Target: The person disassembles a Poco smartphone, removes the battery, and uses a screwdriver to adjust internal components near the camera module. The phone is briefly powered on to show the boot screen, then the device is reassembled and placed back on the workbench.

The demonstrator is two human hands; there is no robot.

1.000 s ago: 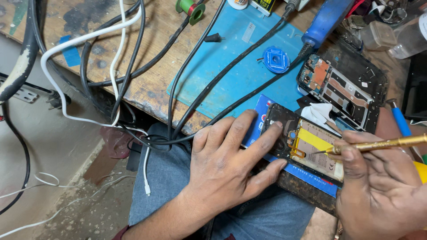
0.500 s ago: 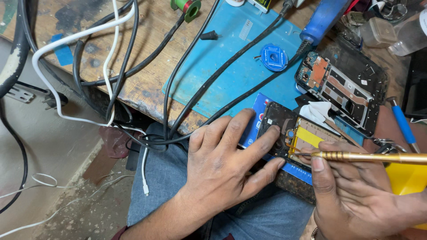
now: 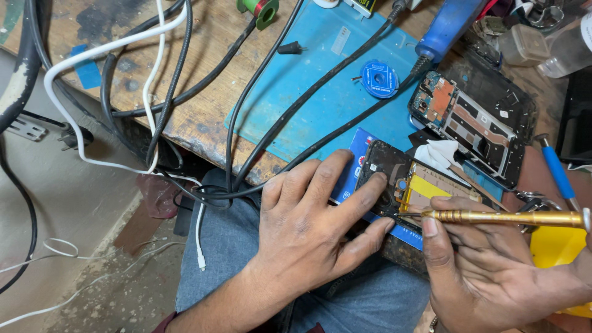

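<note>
At lower centre of the frame, the left hand [image 3: 308, 228] lies with fingers spread flat, pinning an opened phone [image 3: 407, 188] at the worktop [image 3: 203, 117] edge, while the right hand [image 3: 493, 271] fingers pinch a brass screwdriver [image 3: 505, 217], tip touching the phone's innards.

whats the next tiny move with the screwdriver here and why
Probably seat the gold screwdriver squarely and begin turning: its tip sits at the edge of the opened phone, the right hand grips the shaft, and the left hand pins the phone down.

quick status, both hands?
Left hand: open, fingers pressing the opened phone.
Right hand: closed on the gold screwdriver.
</note>
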